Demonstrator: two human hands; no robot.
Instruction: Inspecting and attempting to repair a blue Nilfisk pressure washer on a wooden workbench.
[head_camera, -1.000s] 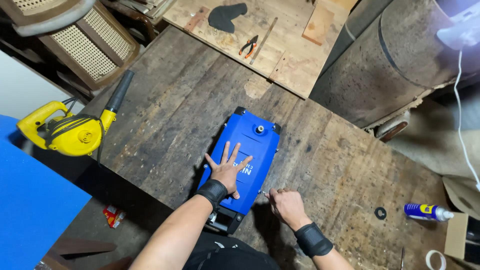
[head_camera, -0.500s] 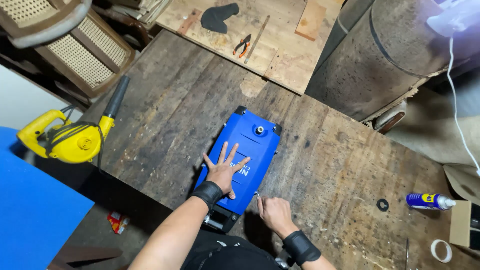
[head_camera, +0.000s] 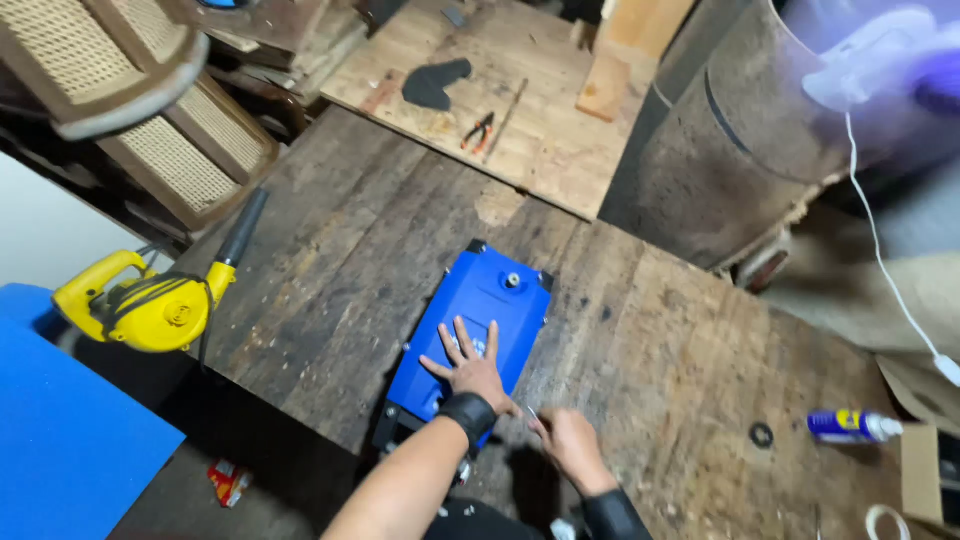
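A blue flat machine case (head_camera: 480, 310) lies on the worn wooden table (head_camera: 330, 280), its near end at the table's front edge. My left hand (head_camera: 470, 368) rests flat on its top with fingers spread, a black wrist strap below it. My right hand (head_camera: 568, 445) is beside the case's right near corner, fingers curled around a thin light object I cannot identify. It also wears a black wrist strap.
A yellow blower (head_camera: 150, 305) with a black nozzle sits at the table's left edge. A spray can (head_camera: 852, 426) and a small black ring (head_camera: 762, 435) lie at the right. Pliers (head_camera: 478, 130) rest on a plywood board behind. A big drum (head_camera: 740, 150) stands at the back right.
My right hand has moved left toward the case's near right corner. My left hand stays flat on the case.
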